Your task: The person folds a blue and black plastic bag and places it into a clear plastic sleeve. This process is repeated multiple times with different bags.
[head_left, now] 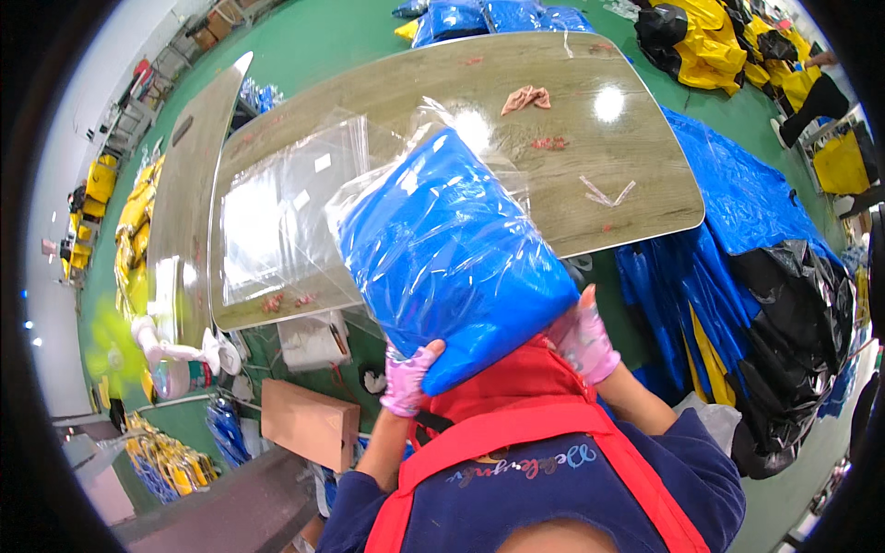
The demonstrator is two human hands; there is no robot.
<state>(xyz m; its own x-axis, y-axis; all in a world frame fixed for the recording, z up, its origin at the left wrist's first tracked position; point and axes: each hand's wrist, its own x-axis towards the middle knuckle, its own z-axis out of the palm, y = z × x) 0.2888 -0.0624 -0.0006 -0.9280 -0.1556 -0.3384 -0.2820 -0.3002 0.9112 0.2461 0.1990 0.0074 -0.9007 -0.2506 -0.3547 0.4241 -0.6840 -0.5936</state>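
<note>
A folded blue item, glossy like plastic sheeting, sits mostly inside a clear plastic bag (442, 221), with its blue lower end (498, 336) sticking out toward me. It is tilted over the table's near edge, and I hold it from both sides. My left hand (407, 378), in a pink fingertip-free glove, grips its lower left corner with the thumb on top. At the lower right edge my right hand (587, 339), in a matching patterned glove, closes round it; its fingers are hidden underneath.
Flat clear bags (286, 207) lie on the left of the wood-look table (636, 170). A brown cloth (525, 99) and clear strips (608, 194) are farther right. Blue and black sheeting (737, 230) drapes at the right. A cardboard box (309, 419) stands below left.
</note>
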